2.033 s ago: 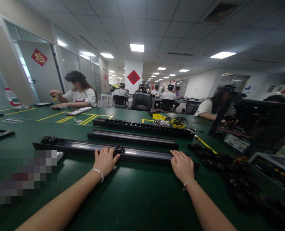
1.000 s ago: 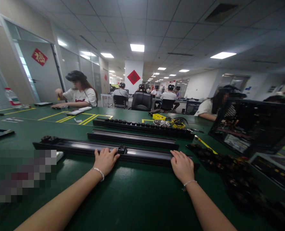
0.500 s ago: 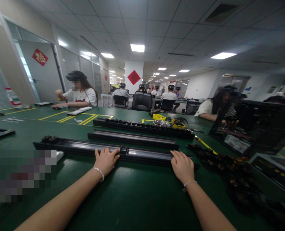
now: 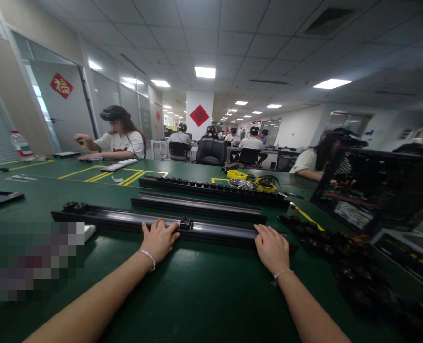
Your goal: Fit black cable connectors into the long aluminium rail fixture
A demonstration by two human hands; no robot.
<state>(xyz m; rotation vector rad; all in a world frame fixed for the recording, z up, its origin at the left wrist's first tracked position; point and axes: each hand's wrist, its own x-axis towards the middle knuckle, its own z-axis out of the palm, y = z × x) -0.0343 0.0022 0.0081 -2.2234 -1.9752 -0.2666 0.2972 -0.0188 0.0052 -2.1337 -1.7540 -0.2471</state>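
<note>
A long black rail [image 4: 118, 217] lies across the green table nearest me. My left hand [image 4: 159, 238] is closed over its front edge near the middle, thumb and fingers on the rail. Just right of those fingers a small black block [image 4: 185, 222] sits in the channel. Toward the rail's right end, my right hand [image 4: 273, 245] grips the edge, fingertips on top and the thumb hidden. At the left end sit small black parts [image 4: 76, 206]. Behind lie a second black rail [image 4: 197, 205] and a third rail [image 4: 211, 189] carrying a row of black pieces.
Black parts [image 4: 361, 267] are heaped at the right, beside a metal-cased box [image 4: 407, 252] and an open black case [image 4: 383, 190]. Yellow trays [image 4: 236, 175] stand behind the rails. One person [image 4: 120, 143] sits at the back left, another [image 4: 307, 164] behind the case.
Both hands keep their places on the rail. The whole view has shifted very slightly. The hand of the person at the back left has moved a little to the left.
</note>
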